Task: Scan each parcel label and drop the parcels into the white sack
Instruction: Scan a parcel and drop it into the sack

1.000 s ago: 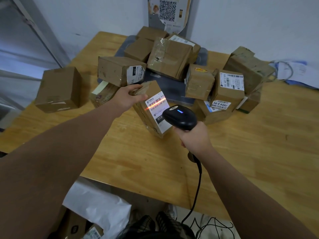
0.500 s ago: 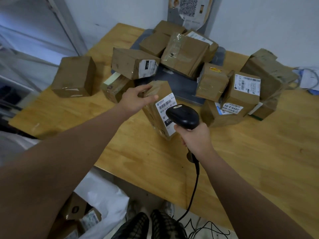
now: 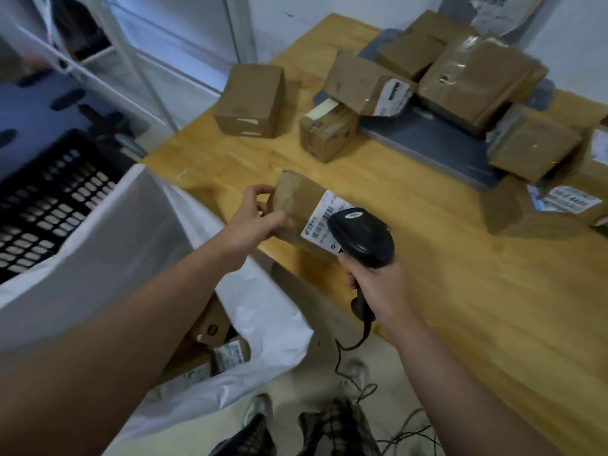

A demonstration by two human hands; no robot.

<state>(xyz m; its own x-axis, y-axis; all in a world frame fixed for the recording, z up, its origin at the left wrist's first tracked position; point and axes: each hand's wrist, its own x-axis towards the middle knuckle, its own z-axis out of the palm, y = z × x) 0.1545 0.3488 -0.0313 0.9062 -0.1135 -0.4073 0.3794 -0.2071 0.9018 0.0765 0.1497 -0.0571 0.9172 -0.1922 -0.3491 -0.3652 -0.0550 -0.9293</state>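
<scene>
My left hand [image 3: 253,218] grips a small brown parcel [image 3: 296,199] by its left end, holding it over the table's front-left edge. Its white barcode label [image 3: 324,218] faces up and is partly covered by the black handheld scanner [image 3: 362,236]. My right hand [image 3: 378,284] holds the scanner by its handle, just right of the parcel. The white sack [image 3: 263,311] stands open below and left of the parcel, with a few labelled boxes [image 3: 227,353] inside it.
Several brown parcels [image 3: 477,80] are piled at the back of the wooden table [image 3: 460,274], some on a grey mat [image 3: 427,136]; one box [image 3: 251,100] sits alone at the left. A black slotted crate [image 3: 49,199] stands at far left. The scanner cable [image 3: 348,366] trails to the floor.
My left hand has carried the parcel leftward and nearer, toward the table's front-left edge above the sack. The view has swung left; the scanner's red line is gone.
</scene>
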